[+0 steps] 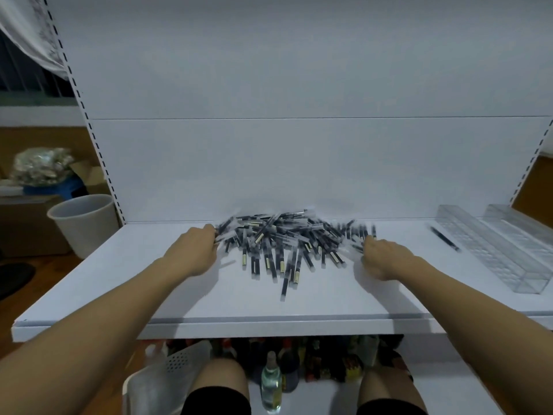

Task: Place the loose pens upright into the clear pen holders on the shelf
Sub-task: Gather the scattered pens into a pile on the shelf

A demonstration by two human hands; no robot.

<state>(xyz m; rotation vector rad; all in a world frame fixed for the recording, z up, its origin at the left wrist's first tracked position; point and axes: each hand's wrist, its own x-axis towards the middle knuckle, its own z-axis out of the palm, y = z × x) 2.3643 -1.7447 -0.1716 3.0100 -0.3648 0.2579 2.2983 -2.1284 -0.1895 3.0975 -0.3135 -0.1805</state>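
A heap of dark pens [284,241] with clear caps lies in the middle of the white shelf [119,283]. My left hand [194,250] rests against the heap's left edge, fingers curled among the pens there. My right hand [383,259] presses on the heap's right edge, fingers bent down onto pens. Whether either hand grips pens is unclear. Two long clear pen holders [490,250] lie at the shelf's right end. One single dark pen [445,238] lies just left of them.
A white bucket [85,226] stands on the floor left of the shelf, with cardboard boxes behind it. Under the shelf are bottles [270,381] and a white perforated basket [167,381]. My knees show at the bottom edge.
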